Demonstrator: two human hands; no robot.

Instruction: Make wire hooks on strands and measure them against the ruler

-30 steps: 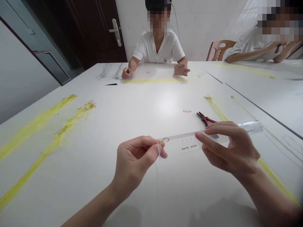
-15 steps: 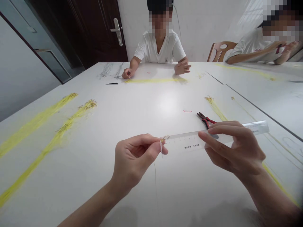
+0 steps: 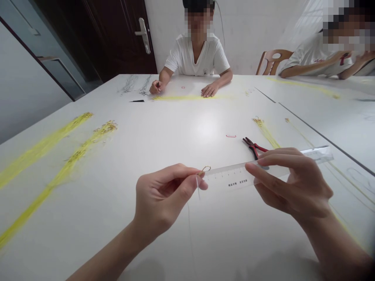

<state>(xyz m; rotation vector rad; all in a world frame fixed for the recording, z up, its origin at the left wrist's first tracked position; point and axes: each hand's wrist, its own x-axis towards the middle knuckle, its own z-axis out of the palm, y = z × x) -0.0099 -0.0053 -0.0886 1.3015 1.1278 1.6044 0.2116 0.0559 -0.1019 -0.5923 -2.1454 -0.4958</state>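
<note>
My left hand (image 3: pixel 164 199) is closed in a pinch on a small gold hook (image 3: pixel 205 169) with a thin pale line hanging down from it. The hook sits at the left end of a clear plastic ruler (image 3: pixel 234 173). My right hand (image 3: pixel 293 183) grips that ruler from the right, fingers curled over its top edge, holding it above the white table (image 3: pixel 164 132). Red and black pliers (image 3: pixel 253 146) lie on the table just beyond my right hand.
Bundles of yellow line (image 3: pixel 73 156) lie at the left, another bundle (image 3: pixel 265 130) at the right. A small red clip (image 3: pixel 231 136) lies mid-table. A person in white (image 3: pixel 197 58) sits opposite with hands on the table; another person (image 3: pixel 322 58) sits at the far right beside a wooden chair (image 3: pixel 271 60).
My hands and the ruler have barely shifted. The person opposite has lowered one hand flat onto the yellow line in front of them.
</note>
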